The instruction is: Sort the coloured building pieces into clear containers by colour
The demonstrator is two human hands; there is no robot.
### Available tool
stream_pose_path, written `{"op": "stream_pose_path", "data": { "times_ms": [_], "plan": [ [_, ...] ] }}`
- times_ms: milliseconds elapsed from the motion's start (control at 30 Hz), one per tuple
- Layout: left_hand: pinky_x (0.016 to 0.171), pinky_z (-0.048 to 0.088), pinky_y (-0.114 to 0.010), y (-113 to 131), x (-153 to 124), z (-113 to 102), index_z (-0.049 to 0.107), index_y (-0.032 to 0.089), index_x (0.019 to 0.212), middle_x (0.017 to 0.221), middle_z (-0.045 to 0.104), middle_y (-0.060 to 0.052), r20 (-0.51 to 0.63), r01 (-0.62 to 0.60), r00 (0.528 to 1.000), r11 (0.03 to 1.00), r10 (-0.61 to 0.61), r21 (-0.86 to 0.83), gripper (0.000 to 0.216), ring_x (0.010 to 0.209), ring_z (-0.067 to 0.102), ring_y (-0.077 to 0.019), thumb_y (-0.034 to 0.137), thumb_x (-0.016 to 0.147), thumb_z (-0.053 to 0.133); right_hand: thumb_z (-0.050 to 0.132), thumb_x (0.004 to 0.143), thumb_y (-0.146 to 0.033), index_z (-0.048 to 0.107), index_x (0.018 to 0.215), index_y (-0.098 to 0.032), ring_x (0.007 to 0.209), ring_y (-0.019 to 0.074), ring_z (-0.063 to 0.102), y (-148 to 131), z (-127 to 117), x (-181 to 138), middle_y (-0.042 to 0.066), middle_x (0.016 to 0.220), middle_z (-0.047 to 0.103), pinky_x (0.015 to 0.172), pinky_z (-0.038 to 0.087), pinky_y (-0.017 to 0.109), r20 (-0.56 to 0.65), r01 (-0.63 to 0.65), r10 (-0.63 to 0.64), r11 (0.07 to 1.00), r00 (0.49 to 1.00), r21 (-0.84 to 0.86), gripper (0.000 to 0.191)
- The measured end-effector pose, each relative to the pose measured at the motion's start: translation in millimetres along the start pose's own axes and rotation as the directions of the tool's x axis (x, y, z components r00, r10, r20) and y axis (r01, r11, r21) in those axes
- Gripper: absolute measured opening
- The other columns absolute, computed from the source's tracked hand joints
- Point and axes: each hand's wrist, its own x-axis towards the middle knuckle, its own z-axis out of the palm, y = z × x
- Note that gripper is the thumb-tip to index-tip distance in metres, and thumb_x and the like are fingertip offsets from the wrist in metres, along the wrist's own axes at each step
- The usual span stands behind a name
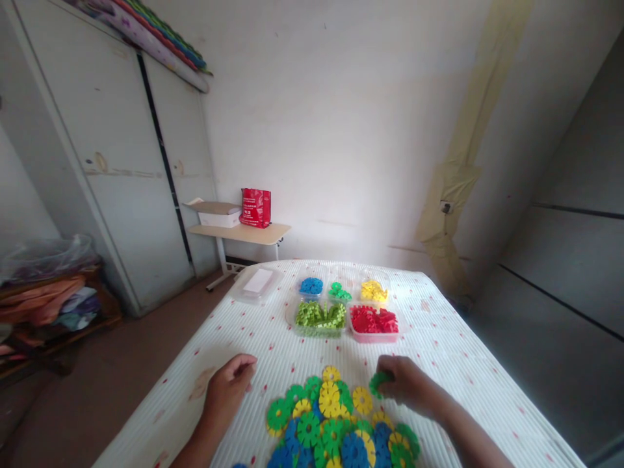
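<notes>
My right hand (402,380) grips a green notched plastic disc (379,383) between thumb and fingers, just above the table to the right of the pile. In front of me lies a loose pile of interlocking discs (332,432) in green, yellow and blue; some overlap, and its near edge runs out of view. My left hand (234,375) rests on the tablecloth left of the pile, apart from it, with its fingers curled in and nothing visible in them. A single yellow disc (362,400) lies at the pile's right side, close to my right hand.
Clear tubs hold light green pieces (320,314), red pieces (373,320), blue pieces (311,286), green pieces (340,292) and yellow pieces (374,290). A clear lid (238,294) with a white rectangle lies at left. Behind, a side table (273,234) carries a red bag (256,208) and a white box (219,219).
</notes>
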Motion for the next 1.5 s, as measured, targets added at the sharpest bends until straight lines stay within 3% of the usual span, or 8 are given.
{"op": "stream_pose_path", "data": {
  "times_ms": [167, 367, 633, 733, 900, 1067, 1300, 1500],
  "plan": [
    [0.04, 0.036, -0.021, 0, -1, 1, 0.06, 0.019, 0.074, 0.045, 0.051, 0.005, -0.027, 0.002, 1.0, 1.0, -0.001, 0.02, 0.026, 0.044, 0.05, -0.0133, 0.042, 0.062, 0.053, 0.048, 0.07, -0.016, 0.057, 0.066, -0.019, 0.055, 0.011, 0.053, -30, -32, 68, -0.002, 0.058, 0.057, 0.052, 0.039, 0.021, -0.394, 0.046, -0.064, 0.997, 0.917, -0.056, 0.011],
    [0.048, 0.039, -0.022, 1, -3, -5, 0.06, 0.017, 0.073, 0.058, 0.056, 0.002, 0.13, -0.039, 0.991, 0.999, 0.038, 0.0, 0.023, 0.051, 0.05, -0.0121, 0.038, 0.066, 0.053, 0.039, 0.076, -0.017, 0.061, 0.091, -0.016, 0.071, 0.0154, 0.059, -41, -39, 100, 0.008, 0.087, 0.063, 0.073, 0.045, 0.03, -0.608, 0.056, -0.095, 0.995, 0.788, -0.083, 0.027],
    [0.064, 0.038, -0.022, 10, -16, -10, 0.066, 0.017, 0.085, 0.079, 0.058, -0.001, 0.569, -0.333, 0.807, 0.917, 0.157, 0.219, 0.028, 0.07, 0.051, -0.0136, 0.033, 0.063, 0.062, 0.039, 0.082, -0.038, 0.061, 0.081, -0.018, 0.066, 0.0178, 0.063, 26, -24, 9, 0.008, 0.08, 0.065, 0.062, 0.046, 0.027, -0.66, 0.0, -0.123, 0.983, 0.741, -0.183, 0.03],
    [0.068, 0.035, -0.022, 16, -26, -1, 0.064, 0.022, 0.094, 0.089, 0.056, 0.0, 0.586, -0.454, 0.79, 0.814, 0.179, 0.363, 0.04, 0.078, 0.051, -0.0148, 0.028, 0.055, 0.069, 0.039, 0.08, -0.041, 0.062, 0.081, -0.019, 0.066, 0.0196, 0.064, 66, -21, -22, 0.009, 0.082, 0.067, 0.062, 0.048, 0.028, -0.672, -0.133, -0.042, 0.969, 0.74, -0.207, 0.032],
    [0.06, 0.03, -0.02, 19, -33, 9, 0.058, 0.02, 0.079, 0.08, 0.053, 0.003, 0.566, -0.471, 0.807, 0.763, 0.168, 0.443, 0.026, 0.071, 0.047, -0.0124, 0.018, 0.054, 0.062, 0.039, 0.076, -0.044, 0.062, 0.077, -0.02, 0.073, 0.0228, 0.065, 105, -6, -49, 0.009, 0.084, 0.069, 0.067, 0.049, 0.03, -0.632, -0.24, 0.082, 0.956, 0.771, -0.169, 0.033],
    [0.057, 0.03, -0.02, 8, -22, 7, 0.059, 0.015, 0.063, 0.066, 0.05, 0.003, 0.594, -0.413, 0.787, 0.856, 0.163, 0.312, 0.006, 0.065, 0.047, -0.0116, 0.019, 0.059, 0.057, 0.039, 0.073, -0.048, 0.062, 0.077, -0.022, 0.072, 0.0223, 0.065, 112, 0, -48, 0.006, 0.079, 0.07, 0.067, 0.049, 0.03, -0.556, -0.318, 0.241, 0.947, 0.795, -0.045, 0.034],
    [0.063, 0.038, -0.023, 20, -10, -1, 0.07, 0.012, 0.078, 0.072, 0.062, -0.002, 0.669, -0.255, 0.732, 0.962, 0.128, 0.095, 0.03, 0.069, 0.053, -0.0146, 0.036, 0.074, 0.052, 0.039, 0.074, -0.05, 0.061, 0.079, -0.023, 0.074, 0.0227, 0.065, 114, 0, -45, 0.005, 0.08, 0.07, 0.067, 0.048, 0.03, -0.533, -0.312, 0.253, 0.95, 0.807, -0.022, 0.035],
    [0.075, 0.041, -0.023, 37, -10, 26, 0.068, 0.017, 0.098, 0.09, 0.065, -0.003, 0.722, -0.378, 0.676, 0.91, 0.146, 0.171, 0.034, 0.083, 0.057, -0.0161, 0.022, 0.077, 0.043, 0.04, 0.075, -0.047, 0.061, 0.079, -0.022, 0.073, 0.0219, 0.065, 118, 3, -44, 0.006, 0.082, 0.07, 0.068, 0.049, 0.029, -0.564, -0.288, 0.201, 0.955, 0.801, -0.068, 0.033]
  ]
}}
